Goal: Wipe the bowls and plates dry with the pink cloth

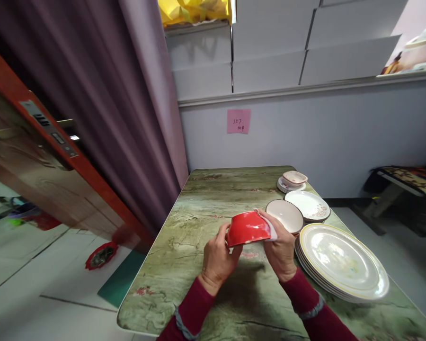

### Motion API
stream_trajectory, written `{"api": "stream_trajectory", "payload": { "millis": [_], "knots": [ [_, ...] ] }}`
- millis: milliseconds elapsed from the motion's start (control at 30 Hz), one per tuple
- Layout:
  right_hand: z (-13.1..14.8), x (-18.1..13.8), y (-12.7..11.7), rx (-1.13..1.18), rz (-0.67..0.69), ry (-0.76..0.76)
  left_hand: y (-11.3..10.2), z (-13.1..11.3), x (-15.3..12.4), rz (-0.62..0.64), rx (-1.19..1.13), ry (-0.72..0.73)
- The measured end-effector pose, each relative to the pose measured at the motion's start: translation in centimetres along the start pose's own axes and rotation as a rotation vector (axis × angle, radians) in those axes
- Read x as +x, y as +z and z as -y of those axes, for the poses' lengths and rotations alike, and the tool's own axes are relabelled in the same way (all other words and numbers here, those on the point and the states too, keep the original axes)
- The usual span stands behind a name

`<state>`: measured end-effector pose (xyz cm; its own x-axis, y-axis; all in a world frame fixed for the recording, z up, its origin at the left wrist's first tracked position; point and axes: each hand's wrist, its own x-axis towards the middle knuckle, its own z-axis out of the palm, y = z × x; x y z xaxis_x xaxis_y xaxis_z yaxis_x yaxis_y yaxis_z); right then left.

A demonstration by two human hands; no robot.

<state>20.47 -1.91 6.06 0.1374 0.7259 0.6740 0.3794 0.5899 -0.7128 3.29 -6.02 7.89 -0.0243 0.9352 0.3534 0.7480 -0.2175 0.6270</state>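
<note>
A red bowl (247, 228) is held upside down above the green marbled table (199, 227). My left hand (218, 258) grips its left rim with the fingers curled round it. My right hand (279, 246) presses a white cloth (270, 226) against the bowl's right side, fingers closed on the cloth. Both sleeves are dark red.
A stack of large white plates (342, 263) lies right of my hands. Behind it sit a beige bowl (284, 216), a floral plate (308, 206) and a small dish on saucers (294, 180). A purple curtain (128, 118) and a wooden door (39, 156) stand left.
</note>
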Motion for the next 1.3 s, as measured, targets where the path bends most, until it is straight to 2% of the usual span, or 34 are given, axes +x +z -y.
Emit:
{"api": "stream_trajectory", "payload": {
  "millis": [100,167,300,433,600,767,833,933,1033,1133,1200,1300],
  "knots": [
    [1.2,1.1,-0.8,-0.255,0.061,-0.367,-0.7,-0.8,-0.5,0.038,0.142,-0.021],
    [2.1,1.4,-0.9,-0.342,0.077,-0.501,-0.9,-1.2,-0.8,0.029,0.197,-0.047],
    [3.1,1.7,-0.9,-0.371,0.102,-0.574,-1.3,-1.3,-0.9,0.005,0.229,-0.059],
    [3.9,2.0,-0.8,-0.313,0.120,-0.553,-1.5,-1.1,-0.7,-0.035,0.029,-0.026],
    [4.4,1.9,-0.3,-0.221,0.101,-0.427,-1.5,-0.7,-0.7,-0.071,-0.181,-0.024],
    [3.3,0.5,0.8,-0.034,-0.042,-0.312,-1.3,0.0,-1.0,-0.105,-0.352,-0.102],
    [2.6,-0.3,1.7,0.081,-0.113,-0.175,-1.1,0.0,-1.1,-0.121,-0.435,-0.141],
    [2.0,-1.7,3.6,0.286,-0.202,0.131,-0.4,-0.6,-1.4,-0.126,-0.600,-0.207],
    [2.5,-3.1,5.4,0.479,-0.297,0.420,0.8,-1.2,-1.8,-0.135,-0.766,-0.299],
    [3.7,-4.1,6.3,0.594,-0.212,0.685,2.3,-1.4,-2.3,-0.169,-0.832,-0.352],
    [4.1,-4.2,6.4,0.601,-0.158,0.784,2.8,-1.2,-2.3,-0.192,-0.826,-0.351],
    [3.2,-3.3,5.6,0.491,-0.184,0.746,2.4,-0.5,-1.9,-0.112,-0.725,-0.321]
  ]
}}
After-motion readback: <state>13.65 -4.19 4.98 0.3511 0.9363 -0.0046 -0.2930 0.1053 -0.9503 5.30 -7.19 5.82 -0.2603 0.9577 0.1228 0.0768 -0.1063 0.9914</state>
